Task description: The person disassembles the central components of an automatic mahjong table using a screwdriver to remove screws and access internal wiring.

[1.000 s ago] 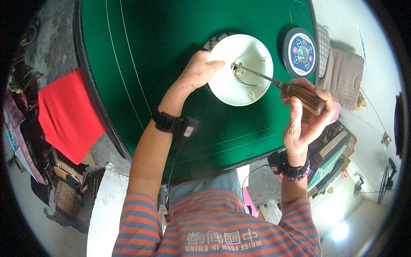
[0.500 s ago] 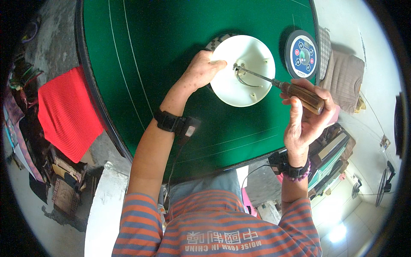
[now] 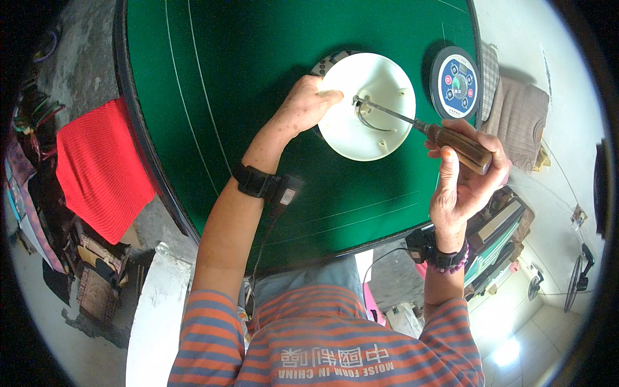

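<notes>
A round white plastic housing (image 3: 387,68), hollow side up, is tilted over the green table. My left hand (image 3: 305,109) grips its left rim with the thumb on the inside. Inside the housing a thin dark wire (image 3: 374,127) curves out beside small screw posts. My right hand (image 3: 465,164) is closed round the brown handle of a screwdriver (image 3: 393,115). Its shaft slants left into the housing, with the tip at a small fitting near the left inner wall. Beneath the housing a dark patterned piece (image 3: 329,63) shows only in part.
A round control panel (image 3: 456,82) with coloured buttons sits at the green table's (image 3: 309,213) right edge. Brown folded cloth (image 3: 516,116) lies beyond it. A red cloth (image 3: 106,171) hangs left of the table. Thin cables (image 3: 263,238) run from the bands on both wrists.
The screwdriver's handle and my right hand have shifted slightly right and down. My left hand and the housing have hardly moved.
</notes>
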Motion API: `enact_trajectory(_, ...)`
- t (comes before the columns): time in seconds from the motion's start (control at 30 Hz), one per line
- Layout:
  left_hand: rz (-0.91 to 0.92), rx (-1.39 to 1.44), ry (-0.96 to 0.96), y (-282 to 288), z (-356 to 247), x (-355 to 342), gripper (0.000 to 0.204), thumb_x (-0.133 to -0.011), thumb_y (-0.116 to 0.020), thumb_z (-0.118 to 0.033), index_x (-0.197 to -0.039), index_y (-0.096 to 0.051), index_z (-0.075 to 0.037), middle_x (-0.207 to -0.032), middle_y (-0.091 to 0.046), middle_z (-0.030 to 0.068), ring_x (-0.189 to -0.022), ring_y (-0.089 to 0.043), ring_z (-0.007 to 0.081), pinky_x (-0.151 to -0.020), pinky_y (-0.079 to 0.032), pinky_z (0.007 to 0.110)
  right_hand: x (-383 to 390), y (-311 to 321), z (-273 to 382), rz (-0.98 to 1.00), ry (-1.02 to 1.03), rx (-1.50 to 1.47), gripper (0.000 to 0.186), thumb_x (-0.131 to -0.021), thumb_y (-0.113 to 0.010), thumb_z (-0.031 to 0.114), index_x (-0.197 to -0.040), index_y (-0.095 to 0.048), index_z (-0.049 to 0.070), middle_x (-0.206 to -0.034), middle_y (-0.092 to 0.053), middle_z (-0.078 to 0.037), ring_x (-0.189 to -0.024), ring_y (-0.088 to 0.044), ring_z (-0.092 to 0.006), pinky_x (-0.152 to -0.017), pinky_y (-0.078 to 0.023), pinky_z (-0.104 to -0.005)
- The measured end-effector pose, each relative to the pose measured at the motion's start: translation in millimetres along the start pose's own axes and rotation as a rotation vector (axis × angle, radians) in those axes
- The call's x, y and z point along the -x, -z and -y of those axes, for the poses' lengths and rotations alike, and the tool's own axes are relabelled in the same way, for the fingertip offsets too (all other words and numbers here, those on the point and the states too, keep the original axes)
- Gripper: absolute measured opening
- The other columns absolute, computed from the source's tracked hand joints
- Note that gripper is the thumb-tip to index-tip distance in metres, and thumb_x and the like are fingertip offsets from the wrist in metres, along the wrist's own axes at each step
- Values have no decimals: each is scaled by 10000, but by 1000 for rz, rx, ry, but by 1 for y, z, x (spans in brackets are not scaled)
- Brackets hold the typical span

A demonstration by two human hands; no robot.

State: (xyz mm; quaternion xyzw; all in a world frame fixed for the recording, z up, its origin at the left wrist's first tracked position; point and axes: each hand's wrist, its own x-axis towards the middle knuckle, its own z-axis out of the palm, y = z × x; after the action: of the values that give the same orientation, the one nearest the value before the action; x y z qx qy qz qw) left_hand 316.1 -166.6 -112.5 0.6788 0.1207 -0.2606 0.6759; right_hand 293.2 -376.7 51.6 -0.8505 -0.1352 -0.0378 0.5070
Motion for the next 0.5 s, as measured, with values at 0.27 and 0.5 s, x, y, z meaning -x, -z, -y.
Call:
enact_trajectory(0.27, -7, 35, 6, -1, -1, 0, 290, -878, -636, -197, -1052, -700, 26, -860, -722, 85, -744, -680, 139, -688, -554, 305, -9, 2, 1, 98, 96, 136, 492, -906, -667, 41, -1280, -346, 43, -1160, -605, -217, -954, -661, -243, -856, -528, -333)
enact_trajectory(0.5, -15, 38, 0, -1, 1, -2, 285, -865, -634, -182, -1058, -702, 16, -858, -720, 80, -744, -677, 140, -689, -548, 311, -31, 1, 15, 193, 131, 280, 400, -903, -637, 12, -1232, -410, 14, -1120, -637, -168, -946, -676, -210, -857, -527, -330)
